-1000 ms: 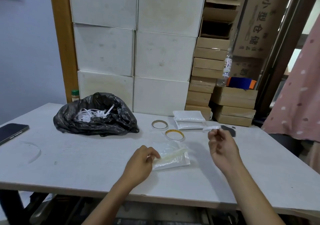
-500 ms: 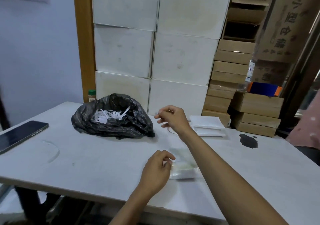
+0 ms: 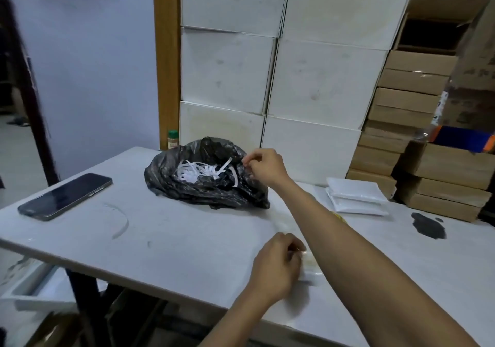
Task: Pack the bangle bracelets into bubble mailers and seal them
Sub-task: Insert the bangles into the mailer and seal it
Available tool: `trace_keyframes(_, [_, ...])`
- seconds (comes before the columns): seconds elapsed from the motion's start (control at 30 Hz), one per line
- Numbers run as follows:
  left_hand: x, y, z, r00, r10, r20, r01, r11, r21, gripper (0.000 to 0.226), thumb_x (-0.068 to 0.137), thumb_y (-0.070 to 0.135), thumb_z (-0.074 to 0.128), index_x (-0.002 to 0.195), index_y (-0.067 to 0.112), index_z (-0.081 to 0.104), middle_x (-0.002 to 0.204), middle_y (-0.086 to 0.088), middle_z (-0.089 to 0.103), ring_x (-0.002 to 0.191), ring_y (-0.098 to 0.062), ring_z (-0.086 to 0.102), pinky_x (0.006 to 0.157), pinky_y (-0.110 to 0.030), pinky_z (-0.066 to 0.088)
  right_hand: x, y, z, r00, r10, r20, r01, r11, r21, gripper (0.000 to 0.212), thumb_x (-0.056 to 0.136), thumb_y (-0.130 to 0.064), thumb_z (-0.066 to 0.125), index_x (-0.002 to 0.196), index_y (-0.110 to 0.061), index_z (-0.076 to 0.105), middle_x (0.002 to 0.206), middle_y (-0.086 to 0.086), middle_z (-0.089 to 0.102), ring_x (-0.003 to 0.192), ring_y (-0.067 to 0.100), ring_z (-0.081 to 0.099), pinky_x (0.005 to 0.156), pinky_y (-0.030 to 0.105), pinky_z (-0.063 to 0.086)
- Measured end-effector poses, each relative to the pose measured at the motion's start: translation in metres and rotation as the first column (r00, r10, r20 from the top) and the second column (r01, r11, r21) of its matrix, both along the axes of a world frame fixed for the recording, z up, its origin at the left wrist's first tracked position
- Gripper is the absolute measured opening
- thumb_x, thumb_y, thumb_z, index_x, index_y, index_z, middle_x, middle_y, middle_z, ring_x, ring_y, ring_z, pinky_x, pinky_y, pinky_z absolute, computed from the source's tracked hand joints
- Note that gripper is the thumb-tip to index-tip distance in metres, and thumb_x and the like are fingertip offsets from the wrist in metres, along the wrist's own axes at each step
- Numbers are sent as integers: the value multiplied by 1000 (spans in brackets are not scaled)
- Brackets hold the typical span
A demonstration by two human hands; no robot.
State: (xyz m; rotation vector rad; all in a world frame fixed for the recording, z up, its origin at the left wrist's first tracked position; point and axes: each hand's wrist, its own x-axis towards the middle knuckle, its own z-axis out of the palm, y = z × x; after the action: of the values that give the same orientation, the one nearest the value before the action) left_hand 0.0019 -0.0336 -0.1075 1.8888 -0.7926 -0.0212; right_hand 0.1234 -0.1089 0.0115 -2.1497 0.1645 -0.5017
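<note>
The bubble mailer (image 3: 308,266) is located at the near edge of the table (image 3: 187,239), directly under the left hand (image 3: 276,266); its long axis is taken to run away from the person, towards the back of the table, though most of it is covered by the right forearm and its far end cannot be made out. The left hand is curled, fingertips pressed down on the near left edge of the mailer; it is clearly the nearer hand. The right hand (image 3: 263,167) is extended across the mailer to the black bag (image 3: 206,178), well apart from the mailer; thumb and forefinger are pinched together at the bag's right rim, apparently on a thin white strip, but the strip itself cannot be resolved. White strips (image 3: 203,171) are heaped in the open bag.

The judged step: a peeled liner is being discarded, after which the flap is to be folded and pressed shut; the right hand must be brought back towards the left.

A stack of white mailers (image 3: 356,195) lies at the back right of the table; a phone (image 3: 65,195) lies at the far left; a dark stain (image 3: 428,225) is seen at the right. No bangle can be identified with certainty. White boxes (image 3: 267,79) and brown cartons (image 3: 417,111) are stacked against the wall behind.
</note>
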Motion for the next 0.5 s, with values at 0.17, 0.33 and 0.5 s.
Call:
trace_keyframes(0.17, [-1,-2,4,999,45,8,-45,997,56,18,90,17,49,94,26,64,99,12,59,96,-5,56,86,-23,47,-45,-38,0,980,53,-194,-99,967,-235,41,90,2,39,105,-10,74,116,6,71,109,19,63,89,25,48])
trace_keyframes(0.33, [-1,0,2,999,51,-4,-51,998,44,18,89,15,53,88,28,65,95,11,62,91,-4,58,81,-26,49,-117,-85,-7,972,77,-221,-165,894,-417,26,93,-14,52,106,-22,72,111,-5,72,103,12,63,82,22,47])
trace_keyframes(0.5, [-2,-2,2,994,102,41,-104,993,53,17,89,15,57,86,29,66,93,12,66,86,-4,60,76,-24,49,-202,-125,-46,928,110,-355,-233,916,-326,8,84,-33,70,90,-32,75,97,-19,72,94,-1,63,88,21,49])
